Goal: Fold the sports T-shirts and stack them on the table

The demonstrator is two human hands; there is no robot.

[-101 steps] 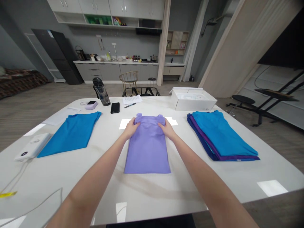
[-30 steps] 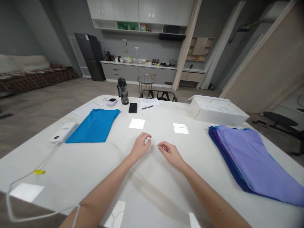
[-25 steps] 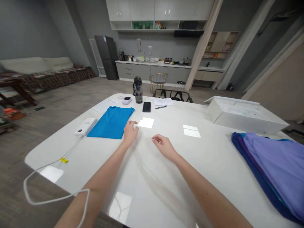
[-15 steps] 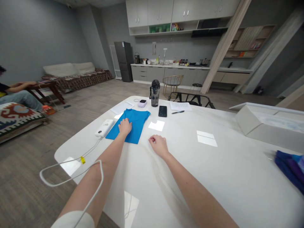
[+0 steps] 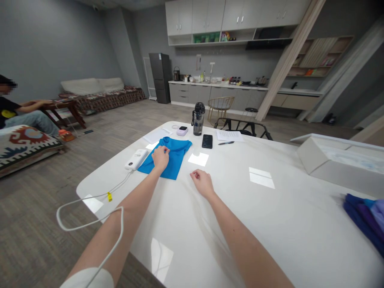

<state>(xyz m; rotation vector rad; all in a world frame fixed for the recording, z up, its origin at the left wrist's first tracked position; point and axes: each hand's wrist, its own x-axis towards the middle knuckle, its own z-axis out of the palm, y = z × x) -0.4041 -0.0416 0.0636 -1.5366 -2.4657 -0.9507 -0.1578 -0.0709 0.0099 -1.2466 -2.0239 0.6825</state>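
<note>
A blue T-shirt point(image 5: 177, 158) lies on the white table point(image 5: 240, 224), with folds near its upper part. My left hand point(image 5: 161, 157) is on its middle, fingers bent and pinched on the cloth; the fingertips are partly hidden. To the right of the shirt, my right hand point(image 5: 203, 182) hovers at or just over the tabletop, its fingers curled together with nothing visible in them. Close by the shirt's left edge is a white power bank point(image 5: 136, 159), its white cable point(image 5: 87, 230) looping across my left forearm.
Behind the shirt stand a lilac device point(image 5: 182, 131), a dark bottle point(image 5: 198, 119), a black phone point(image 5: 207, 141), a pen point(image 5: 226, 143) and paper point(image 5: 230, 136). At right are a white box point(image 5: 339, 170) and dark blue clothes point(image 5: 361, 216). A person point(image 5: 21, 112) sits far left.
My left hand has shifted slightly and its fingers have drawn together, creasing the T-shirt. The right hand stays nearly in place, and the view has turned a little left.
</note>
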